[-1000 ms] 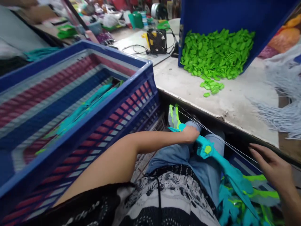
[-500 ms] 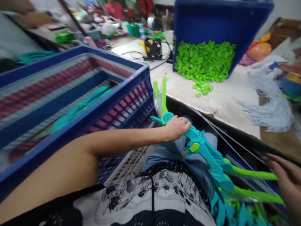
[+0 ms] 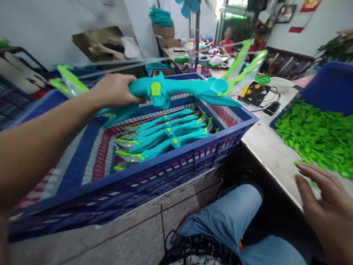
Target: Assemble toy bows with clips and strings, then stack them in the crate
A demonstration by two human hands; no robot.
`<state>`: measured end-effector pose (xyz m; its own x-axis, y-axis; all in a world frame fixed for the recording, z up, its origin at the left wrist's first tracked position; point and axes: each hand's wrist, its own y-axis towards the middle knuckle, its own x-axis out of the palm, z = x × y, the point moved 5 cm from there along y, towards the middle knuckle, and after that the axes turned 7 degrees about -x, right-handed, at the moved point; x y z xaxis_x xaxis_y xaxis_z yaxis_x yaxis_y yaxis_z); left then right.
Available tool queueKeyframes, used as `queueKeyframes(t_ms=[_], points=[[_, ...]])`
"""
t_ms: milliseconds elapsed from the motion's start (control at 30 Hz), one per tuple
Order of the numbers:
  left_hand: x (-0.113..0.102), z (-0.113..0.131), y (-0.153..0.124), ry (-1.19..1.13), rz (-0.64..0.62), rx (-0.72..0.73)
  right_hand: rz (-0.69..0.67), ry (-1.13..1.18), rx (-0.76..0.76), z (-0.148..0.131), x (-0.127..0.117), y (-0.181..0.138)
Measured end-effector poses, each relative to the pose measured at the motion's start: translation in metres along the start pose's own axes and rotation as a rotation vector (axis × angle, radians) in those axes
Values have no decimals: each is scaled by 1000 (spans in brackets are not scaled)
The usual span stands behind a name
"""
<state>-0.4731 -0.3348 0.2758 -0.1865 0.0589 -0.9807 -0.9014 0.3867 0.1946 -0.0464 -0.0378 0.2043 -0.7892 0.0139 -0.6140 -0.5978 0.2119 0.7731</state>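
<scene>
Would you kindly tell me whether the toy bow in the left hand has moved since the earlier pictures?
Yes: the toy bow in the left hand has moved left and up, from beside the blue crate to over it.

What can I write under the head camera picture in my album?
Left hand holds a toy bow above a blue crate of similar bows; right hand near green pieces.

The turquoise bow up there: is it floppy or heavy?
The turquoise bow seems stiff: the left hand grips it near the middle, yet its ends don't droop. It's probably light, since one hand holds it up. Its thin green tips might bend.
</scene>
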Motion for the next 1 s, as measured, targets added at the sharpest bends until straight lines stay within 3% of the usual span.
queueKeyframes(t_ms=[100, 200, 300, 433, 700, 833, 900, 1000], points=[[69, -55, 24, 13, -140, -132, -51, 148, -282, -20, 79, 59], [126, -81, 47, -4, -219, -164, -174, 261, -380, -31, 138, 86], [171, -90, 70, -25, -291, -168, -247, 279, -400, -33, 166, 88], [213, -84, 92, -104, -494, -127, -285, 252, -379, -30, 173, 79], [262, -66, 108, -264, -715, -80, -293, 234, -378, -32, 172, 73], [269, -70, 108, -369, -834, -78, -295, 229, -368, -31, 174, 70], [264, -73, 115, -364, -828, -65, -284, 233, -364, -31, 174, 69], [254, -77, 132, -315, -714, -53, -274, 230, -357, -32, 174, 68]])
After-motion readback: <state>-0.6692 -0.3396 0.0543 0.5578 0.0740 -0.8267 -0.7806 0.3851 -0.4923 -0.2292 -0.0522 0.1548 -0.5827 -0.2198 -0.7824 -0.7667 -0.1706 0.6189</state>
